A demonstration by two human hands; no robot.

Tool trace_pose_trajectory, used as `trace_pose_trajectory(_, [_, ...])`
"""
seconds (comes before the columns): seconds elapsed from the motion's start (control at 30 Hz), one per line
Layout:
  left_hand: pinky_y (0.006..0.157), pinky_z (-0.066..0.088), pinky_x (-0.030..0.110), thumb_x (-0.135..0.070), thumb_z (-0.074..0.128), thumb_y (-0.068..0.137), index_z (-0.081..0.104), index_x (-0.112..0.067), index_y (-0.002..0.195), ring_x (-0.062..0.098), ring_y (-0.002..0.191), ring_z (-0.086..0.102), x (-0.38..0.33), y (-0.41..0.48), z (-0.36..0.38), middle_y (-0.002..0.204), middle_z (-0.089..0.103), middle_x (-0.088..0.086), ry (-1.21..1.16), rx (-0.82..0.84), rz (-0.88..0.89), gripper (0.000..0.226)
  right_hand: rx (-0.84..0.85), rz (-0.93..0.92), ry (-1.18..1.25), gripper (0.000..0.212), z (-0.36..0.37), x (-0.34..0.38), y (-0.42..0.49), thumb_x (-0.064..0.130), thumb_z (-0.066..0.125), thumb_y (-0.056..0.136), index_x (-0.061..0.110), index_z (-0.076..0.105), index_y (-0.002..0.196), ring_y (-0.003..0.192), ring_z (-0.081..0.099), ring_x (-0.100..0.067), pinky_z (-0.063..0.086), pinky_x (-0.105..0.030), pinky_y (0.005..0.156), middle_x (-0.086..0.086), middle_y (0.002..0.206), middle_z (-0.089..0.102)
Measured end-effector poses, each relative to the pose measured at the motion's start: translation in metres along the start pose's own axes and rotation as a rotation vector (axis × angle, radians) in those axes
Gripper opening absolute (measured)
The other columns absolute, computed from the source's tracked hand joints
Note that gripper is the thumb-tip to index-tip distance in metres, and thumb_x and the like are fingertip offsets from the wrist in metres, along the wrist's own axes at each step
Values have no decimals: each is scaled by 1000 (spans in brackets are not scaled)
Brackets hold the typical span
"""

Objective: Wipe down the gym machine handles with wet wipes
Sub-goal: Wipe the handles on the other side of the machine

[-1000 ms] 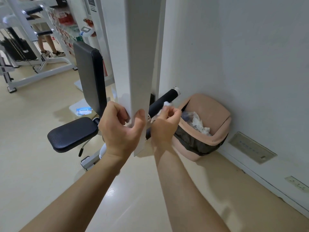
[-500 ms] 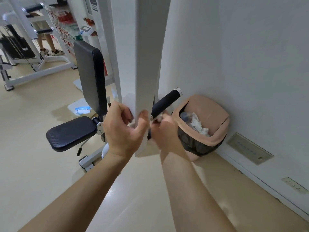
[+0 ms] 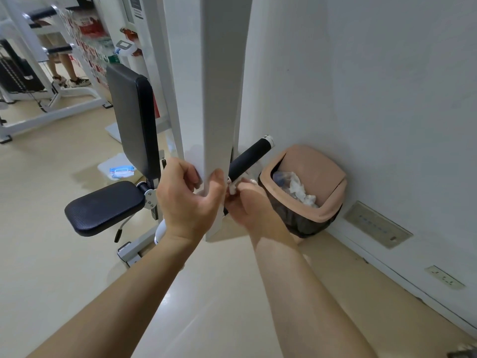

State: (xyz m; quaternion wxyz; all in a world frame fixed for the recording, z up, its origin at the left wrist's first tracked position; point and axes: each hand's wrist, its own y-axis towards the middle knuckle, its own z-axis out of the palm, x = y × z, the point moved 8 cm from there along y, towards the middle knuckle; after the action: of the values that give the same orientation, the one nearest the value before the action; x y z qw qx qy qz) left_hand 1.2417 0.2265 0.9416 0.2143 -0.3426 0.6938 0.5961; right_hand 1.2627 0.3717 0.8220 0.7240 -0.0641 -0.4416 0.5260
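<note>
Low at the end of the machine, close by the white wall (image 3: pixel 387 99), gripped the flat white metal machine arm (image 3: pixel 222 86) in the left hand (image 3: pixel 189 200), thumb across the near face and fingers curled round the far edge. Judged this a bracing hold, meant to stop the arm swinging under the rubbing. Closed the right hand (image 3: pixel 247 205) round a crumpled white wet wipe (image 3: pixel 233 188) and pressed it to the lower end of the black foam-sleeved handle (image 3: pixel 249 158), right at its junction with the arm. Could not tell the extent of any finger wrap round the handle itself, the back of the hand being turned to the camera. Left the upper length of the sleeve and its silver end cap bare, pointing up and away toward the wall. Judged the open run for the wipe to lie that way, along the sleeve to the cap, with the arm's edge hard by on the left and barring any wide stroke there. Noted a pink plastic swing-lid bin (image 3: pixel 317 171) with a black liner just beyond the right hand, crumpled white tissues (image 3: pixel 299 189) showing in its mouth, near enough for dropping the wipe. Saw, well apart on the left, a black padded seat (image 3: pixel 103 206), an upright black backrest (image 3: pixel 131 120) and a blue-and-white wipe packet (image 3: pixel 121 171) on a white floor plate beside the backrest.
</note>
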Motion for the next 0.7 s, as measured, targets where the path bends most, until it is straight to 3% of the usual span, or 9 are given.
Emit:
trace_pose_trajectory(0.1, [56,29,12,-37,66,80,36,-18,75,7,57,37,-4,-2,0,66,38,-5,-10,13,18,36,-172,53,121,30,-12,18,-3,-4,39,99,6,49,73,49,40,-15,38,-24,53,-8,50,42])
trace_pose_trajectory(0.17, [56,30,11,-37,66,80,36,-18,75,6,57,37,-7,-4,0,66,38,-6,-12,20,28,36,-222,-87,256,27,-21,50,-6,2,42,101,7,50,75,52,46,-13,45,-21,55,-6,62,46])
trace_pose_trajectory(0.2, [57,31,11,-38,66,80,36,-18,76,5,58,37,-8,-5,0,67,38,-6,-13,23,30,36,-233,-212,175,24,-24,70,-11,6,47,100,9,52,77,58,51,-13,52,-21,63,-5,70,50])
trace_pose_trajectory(0.27, [57,30,12,-38,66,80,36,-19,75,7,58,36,-8,-5,0,67,38,-5,-15,26,20,36,-316,-560,-270,14,-24,110,-28,19,59,97,18,61,83,72,61,-11,56,-24,80,2,80,61])
trace_pose_trajectory(0.33, [56,29,14,-39,65,80,36,-19,75,11,57,36,-8,-6,0,67,39,-5,-7,28,-7,36,-354,-896,-778,6,-1,131,-51,22,65,95,20,70,94,83,63,-8,51,-18,82,6,91,65])
trace_pose_trajectory(0.4, [56,29,15,-40,65,79,36,-19,75,13,58,36,-8,-6,0,67,39,-6,-4,39,-17,36,-323,-1093,-1122,16,19,129,-58,19,66,94,12,74,106,87,56,-11,46,-16,82,3,99,56])
trace_pose_trajectory(0.53, [56,30,17,-40,66,80,37,-19,76,17,60,37,-11,-8,-1,69,40,-6,3,60,-14,36,-272,-1248,-1336,14,28,118,-65,11,63,94,5,76,98,87,54,-21,47,-27,81,2,93,45])
trace_pose_trajectory(0.7, [56,31,21,-40,65,80,37,-19,76,17,60,38,-13,-10,-1,69,39,-8,20,73,-29,35,119,-1179,-1471,21,51,78,-81,4,58,93,2,64,72,73,49,-21,44,-27,68,-7,84,50])
